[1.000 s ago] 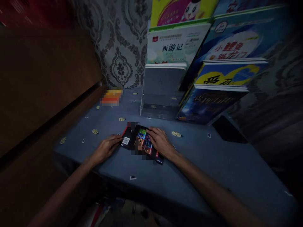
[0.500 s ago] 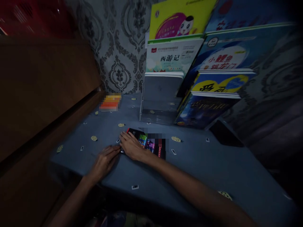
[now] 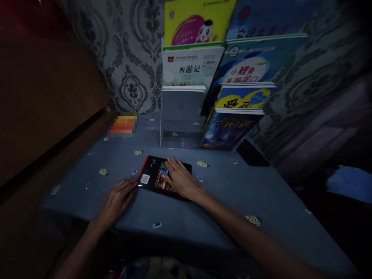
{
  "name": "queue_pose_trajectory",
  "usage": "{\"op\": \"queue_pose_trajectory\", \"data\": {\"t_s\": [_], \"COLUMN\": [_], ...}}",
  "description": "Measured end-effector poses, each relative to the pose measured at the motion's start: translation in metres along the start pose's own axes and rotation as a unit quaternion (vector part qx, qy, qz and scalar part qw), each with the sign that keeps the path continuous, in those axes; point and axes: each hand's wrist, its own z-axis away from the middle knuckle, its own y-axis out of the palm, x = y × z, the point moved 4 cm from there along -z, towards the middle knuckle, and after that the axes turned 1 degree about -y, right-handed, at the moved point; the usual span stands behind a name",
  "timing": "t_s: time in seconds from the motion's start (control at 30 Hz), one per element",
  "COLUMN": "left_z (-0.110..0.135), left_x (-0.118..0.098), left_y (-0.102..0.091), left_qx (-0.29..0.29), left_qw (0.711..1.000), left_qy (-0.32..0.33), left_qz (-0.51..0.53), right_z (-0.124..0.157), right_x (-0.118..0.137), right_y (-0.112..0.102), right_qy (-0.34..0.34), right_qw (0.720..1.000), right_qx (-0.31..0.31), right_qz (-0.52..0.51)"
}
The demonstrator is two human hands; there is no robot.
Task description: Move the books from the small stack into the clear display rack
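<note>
Right hand (image 3: pixel 182 181), shifted rightward, lies outstretched on the book (image 3: pixel 151 170), which could skid if the left hand (image 3: pixel 117 198), grip unclear, slips.

Book (image 3: pixel 157 180) on counter (image 3: pixel 186 226), L hand (image 3: pixel 118 198) at its L edge, R hand (image 3: pixel 180 179) on top; rack (image 3: pixel 182 140) w/ bks (image 3: pixel 190 69) behind.

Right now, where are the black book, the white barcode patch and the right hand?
Black book (image 3: pixel 154 175), head view: its cover.
White barcode patch (image 3: pixel 145 179), head view: its middle.
Right hand (image 3: pixel 181 180), head view: its back.
</note>
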Motion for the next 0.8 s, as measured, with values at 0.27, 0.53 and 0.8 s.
{"op": "queue_pose_trajectory", "data": {"t_s": [0.27, 0.53, 0.8], "left_z": [-0.005, -0.074, -0.105], "left_x": [-0.006, -0.08, -0.117], "left_y": [-0.007, 0.031, 0.069], "left_qx": [0.001, 0.12, 0.205], "left_qw": [1.0, 0.984, 0.959], "left_qy": [0.02, 0.126, 0.196], "left_qz": [-0.022, -0.022, 0.011], "right_z": [0.065, 0.07, 0.072], "right_x": [-0.064, -0.066, -0.067], "right_y": [-0.018, -0.019, -0.017], "right_qy": [0.009, 0.007, 0.005], "right_qw": [0.996, 0.993, 0.994], "right_qx": [-0.047, -0.069, -0.079], "right_qz": [-0.075, -0.093, -0.076]}}
